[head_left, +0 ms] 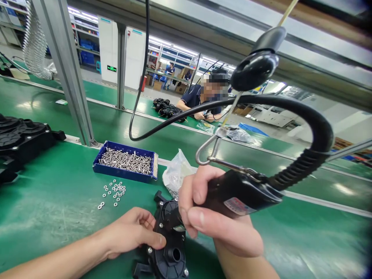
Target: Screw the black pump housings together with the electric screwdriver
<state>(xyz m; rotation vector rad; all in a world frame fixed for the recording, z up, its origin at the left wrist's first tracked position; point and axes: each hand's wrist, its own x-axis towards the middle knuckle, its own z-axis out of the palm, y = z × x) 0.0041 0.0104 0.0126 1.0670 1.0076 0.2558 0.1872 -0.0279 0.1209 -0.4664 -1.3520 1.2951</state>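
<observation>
My right hand (pixel 215 223) is wrapped round a black electric screwdriver (pixel 222 195), which hangs by its metal loop from a cord. The screwdriver's nose points down and left onto a black plastic housing (pixel 167 248) that has a round port and several silver screws. Its tip is hidden, so I cannot tell whether it meets a screw. My left hand (pixel 135 232) grips the housing's left side, thumb on top and fingers curled by its edge. Beyond my left hand lie several loose metal nuts or washers (pixel 116 190) on the green mat.
A blue box (pixel 122 170) of screws and a clear plastic bag (pixel 178 170) stand behind the housing. More black housings (pixel 23 143) lie at left. A metal post (pixel 66 73) and the black cable (pixel 162 126) cross the view. A person (pixel 197 95) sits across the bench.
</observation>
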